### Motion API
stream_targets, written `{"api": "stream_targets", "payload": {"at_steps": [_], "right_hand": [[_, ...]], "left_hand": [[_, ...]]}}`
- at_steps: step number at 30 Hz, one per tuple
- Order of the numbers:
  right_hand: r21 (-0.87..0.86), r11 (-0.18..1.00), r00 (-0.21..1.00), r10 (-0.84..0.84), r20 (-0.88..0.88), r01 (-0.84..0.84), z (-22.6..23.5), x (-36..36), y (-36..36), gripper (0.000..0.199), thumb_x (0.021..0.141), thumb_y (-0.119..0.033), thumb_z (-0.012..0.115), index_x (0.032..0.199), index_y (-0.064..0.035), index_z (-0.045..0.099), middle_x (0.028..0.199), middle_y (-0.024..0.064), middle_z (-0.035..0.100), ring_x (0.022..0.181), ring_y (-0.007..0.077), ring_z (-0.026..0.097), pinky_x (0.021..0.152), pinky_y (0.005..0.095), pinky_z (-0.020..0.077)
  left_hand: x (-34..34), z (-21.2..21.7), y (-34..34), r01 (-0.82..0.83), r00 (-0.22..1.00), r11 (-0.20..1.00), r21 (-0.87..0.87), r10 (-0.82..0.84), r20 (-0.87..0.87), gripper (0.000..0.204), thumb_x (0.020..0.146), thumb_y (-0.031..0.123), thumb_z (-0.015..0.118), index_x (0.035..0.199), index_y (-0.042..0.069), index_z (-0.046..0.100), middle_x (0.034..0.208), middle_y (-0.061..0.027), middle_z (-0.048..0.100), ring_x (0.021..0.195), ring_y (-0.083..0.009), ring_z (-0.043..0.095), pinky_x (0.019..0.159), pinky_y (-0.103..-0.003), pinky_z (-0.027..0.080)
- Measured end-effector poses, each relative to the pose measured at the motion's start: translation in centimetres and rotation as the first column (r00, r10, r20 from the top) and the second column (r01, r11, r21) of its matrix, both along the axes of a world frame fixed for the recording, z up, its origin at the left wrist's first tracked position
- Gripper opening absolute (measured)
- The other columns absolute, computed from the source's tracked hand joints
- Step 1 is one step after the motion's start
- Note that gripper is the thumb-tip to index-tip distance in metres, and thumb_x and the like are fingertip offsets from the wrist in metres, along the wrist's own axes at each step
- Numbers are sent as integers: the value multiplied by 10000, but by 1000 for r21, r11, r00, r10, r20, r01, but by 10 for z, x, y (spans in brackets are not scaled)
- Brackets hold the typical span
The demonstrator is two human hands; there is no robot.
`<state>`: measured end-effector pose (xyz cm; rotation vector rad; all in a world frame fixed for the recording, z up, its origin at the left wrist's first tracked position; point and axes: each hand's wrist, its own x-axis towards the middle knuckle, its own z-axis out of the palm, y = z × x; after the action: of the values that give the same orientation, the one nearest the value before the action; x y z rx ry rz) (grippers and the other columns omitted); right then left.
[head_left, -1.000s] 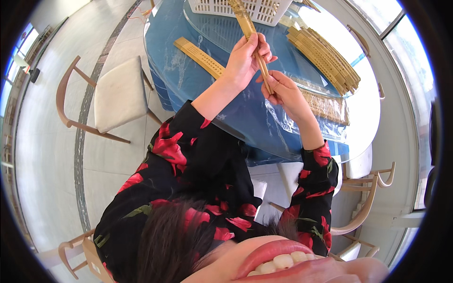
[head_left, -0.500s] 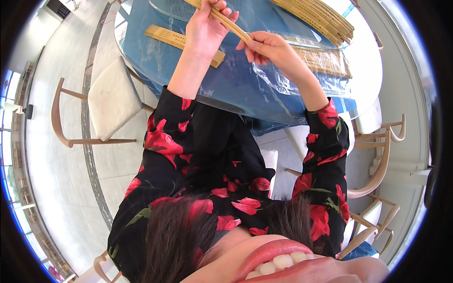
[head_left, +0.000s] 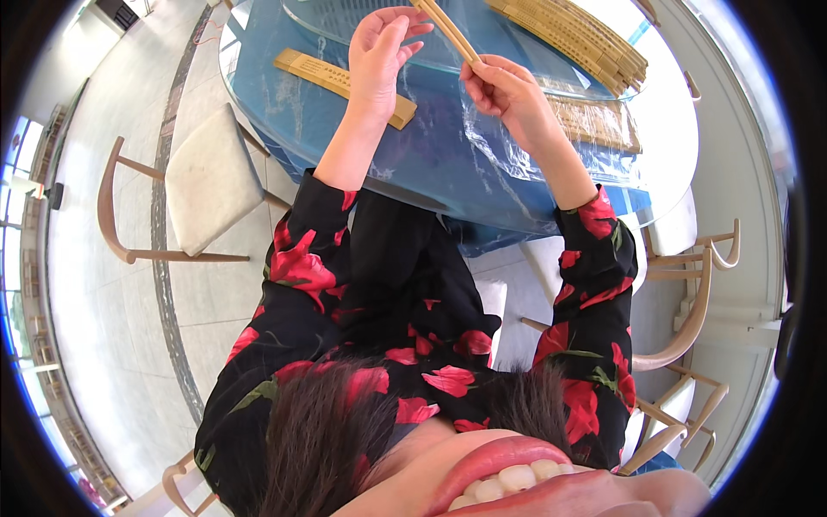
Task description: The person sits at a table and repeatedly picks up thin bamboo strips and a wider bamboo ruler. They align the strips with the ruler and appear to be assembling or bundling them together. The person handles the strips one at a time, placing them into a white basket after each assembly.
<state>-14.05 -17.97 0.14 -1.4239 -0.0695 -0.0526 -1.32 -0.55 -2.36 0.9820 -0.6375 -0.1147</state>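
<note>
The closed bamboo fan (head_left: 448, 31) slants between your hands: your right hand (head_left: 504, 86) pinches its lower end, while your left hand (head_left: 379, 53), fingers loosely spread, sits just beside it. Below your left wrist lies another folded fan (head_left: 319, 74) on the blue table (head_left: 448, 164).

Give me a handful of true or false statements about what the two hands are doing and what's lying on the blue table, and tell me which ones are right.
1. The right hand holds a thin wooden stick. True.
2. The left hand is flat on the table. False: it is raised, its fingers open, beside the stick.
3. A flat wooden strip lies on the table near the left hand. True.
4. The pile of wooden slats lies on the floor. False: it lies on the table, to the right.
5. A chair with a pale seat stands to the person's left. True.
</note>
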Motion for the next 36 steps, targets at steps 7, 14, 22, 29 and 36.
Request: {"api": "stream_targets", "payload": {"at_steps": [7,14,22,29,36], "right_hand": [[-20,1000,1000,4,-15,-5,-6,-3,12,273,1080,-279,516,1031,-47,652,789,-23,555,698,61,440,616,211,326],[-82,994,997,68,-23,-69,-10,-6,17,265,1090,-287,514,1054,-75,668,795,-44,580,708,29,479,629,193,357],[-112,992,998,64,3,-63,-12,-4,19,256,1100,-272,507,1066,-73,664,798,-45,592,706,26,489,625,194,359],[-81,995,997,-44,64,50,-11,-4,18,272,1113,-279,493,1050,-73,659,789,-39,583,701,33,482,614,197,350],[6,991,987,-134,86,134,-13,-1,5,278,1084,-291,528,977,-72,663,772,-19,601,681,52,492,615,213,368]], "left_hand": [[-8,4,-11,-127,992,989,-76,124,-34,162,1026,156,629,1134,38,605,1151,-73,707,1061,-162,694,948,-338,526],[-2,-1,-12,-123,992,990,-76,121,-25,152,1025,136,640,1121,22,611,1122,-72,717,1025,-133,689,931,-306,533],[-10,5,-9,-65,998,997,30,65,19,181,1047,139,620,1146,-13,623,1161,-137,728,1177,-227,680,1032,-382,514],[-26,2,-15,-12,990,991,134,-7,143,145,1026,95,629,1113,-20,635,1084,-109,727,1032,-155,691,933,-304,537],[-29,-7,-19,-1,968,952,307,-76,238,77,996,13,627,1061,-27,639,1005,-58,697,910,-107,669,811,-269,544]]}}
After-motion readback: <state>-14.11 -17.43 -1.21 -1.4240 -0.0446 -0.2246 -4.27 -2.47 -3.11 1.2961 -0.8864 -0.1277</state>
